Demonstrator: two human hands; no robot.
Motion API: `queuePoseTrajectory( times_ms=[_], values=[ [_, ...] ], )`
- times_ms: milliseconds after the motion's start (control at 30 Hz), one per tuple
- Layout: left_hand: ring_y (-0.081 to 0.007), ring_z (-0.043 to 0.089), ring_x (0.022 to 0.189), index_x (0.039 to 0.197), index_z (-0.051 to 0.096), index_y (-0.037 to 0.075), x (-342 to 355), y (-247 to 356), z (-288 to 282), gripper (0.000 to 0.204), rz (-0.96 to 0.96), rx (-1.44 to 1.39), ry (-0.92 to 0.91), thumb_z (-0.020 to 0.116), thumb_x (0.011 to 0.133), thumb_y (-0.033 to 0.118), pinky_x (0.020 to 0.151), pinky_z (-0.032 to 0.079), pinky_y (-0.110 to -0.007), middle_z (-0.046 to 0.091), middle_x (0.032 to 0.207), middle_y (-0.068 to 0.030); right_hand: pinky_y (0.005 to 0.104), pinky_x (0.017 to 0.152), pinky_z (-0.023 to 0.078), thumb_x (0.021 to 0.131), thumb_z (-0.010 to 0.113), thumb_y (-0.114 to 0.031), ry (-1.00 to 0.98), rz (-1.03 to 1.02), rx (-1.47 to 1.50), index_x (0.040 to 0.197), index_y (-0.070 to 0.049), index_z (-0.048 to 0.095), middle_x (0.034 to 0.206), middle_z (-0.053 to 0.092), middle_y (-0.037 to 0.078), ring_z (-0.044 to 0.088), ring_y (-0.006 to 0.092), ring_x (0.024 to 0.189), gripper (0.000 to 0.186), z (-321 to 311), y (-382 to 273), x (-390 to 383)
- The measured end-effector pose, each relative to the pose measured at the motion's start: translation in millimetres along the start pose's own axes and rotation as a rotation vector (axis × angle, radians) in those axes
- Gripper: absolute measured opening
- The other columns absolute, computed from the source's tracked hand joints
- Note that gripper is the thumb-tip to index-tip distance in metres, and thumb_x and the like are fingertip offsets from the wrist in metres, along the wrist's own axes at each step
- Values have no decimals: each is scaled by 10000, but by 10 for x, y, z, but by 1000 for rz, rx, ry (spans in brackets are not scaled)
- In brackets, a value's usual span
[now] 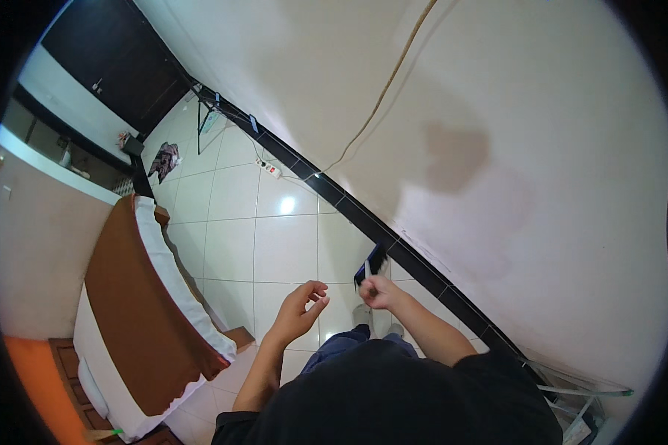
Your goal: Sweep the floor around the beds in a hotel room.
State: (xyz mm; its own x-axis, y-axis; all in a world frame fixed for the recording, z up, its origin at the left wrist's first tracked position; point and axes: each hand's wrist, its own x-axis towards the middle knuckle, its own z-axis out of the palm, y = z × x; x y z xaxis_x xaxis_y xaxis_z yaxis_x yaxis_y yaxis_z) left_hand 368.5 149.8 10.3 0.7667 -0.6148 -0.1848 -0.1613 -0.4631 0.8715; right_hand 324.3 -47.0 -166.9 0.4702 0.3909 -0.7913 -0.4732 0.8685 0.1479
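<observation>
In my right hand point(378, 291) is the pale handle of a broom, with the fingers wrapped round it. The broom's head point(371, 263), blue with dark bristles, is beyond that hand, beside the black skirting at the foot of the wall. My left hand point(302, 310) hangs above the tiles to the left, holding nothing. Its fingers are loosely bent and the thumb stands apart from them.
White floor tiles point(283, 248) run along the black skirting point(352, 210). A power strip point(268, 168) with a cable lies by the wall. Farther off are a black stand point(199, 126) and a crumpled cloth point(164, 162). A bed with a brown cover point(137, 311) fills the left; a rack point(586, 391) is at lower right.
</observation>
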Motion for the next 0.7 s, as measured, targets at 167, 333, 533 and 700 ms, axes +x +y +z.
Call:
queuePoseTrajectory(
  times_ms=[167,333,533,700],
  values=[
    [-148,522,740,953,510,25,-157,23,221,209,22,-50,25,556,792,149,655,417,-260,548,802,-65,226,338,295,787,407,-105,137,228,0,553,-93,342,438,323,-4,342,107,373,242,-1430,140,-708],
    [-158,527,739,952,511,24,-287,239,495,206,70,-57,10,556,791,145,652,423,-264,547,802,-74,261,325,294,785,413,-117,305,158,-173,552,-80,370,441,338,18,353,148,354,240,-1570,495,-835],
    [-146,524,749,940,506,13,-669,563,691,189,71,-5,-17,545,798,132,688,411,-270,549,822,-63,248,286,253,744,447,-100,114,76,-337,509,-121,350,410,323,7,331,144,316,255,-771,590,-80],
    [-127,500,743,941,510,21,-1034,329,591,180,27,-27,-23,549,796,121,683,400,-256,540,810,-42,210,283,248,833,443,-156,151,15,-486,567,-111,359,387,320,-32,312,79,287,282,-1404,247,-403]
  ],
)
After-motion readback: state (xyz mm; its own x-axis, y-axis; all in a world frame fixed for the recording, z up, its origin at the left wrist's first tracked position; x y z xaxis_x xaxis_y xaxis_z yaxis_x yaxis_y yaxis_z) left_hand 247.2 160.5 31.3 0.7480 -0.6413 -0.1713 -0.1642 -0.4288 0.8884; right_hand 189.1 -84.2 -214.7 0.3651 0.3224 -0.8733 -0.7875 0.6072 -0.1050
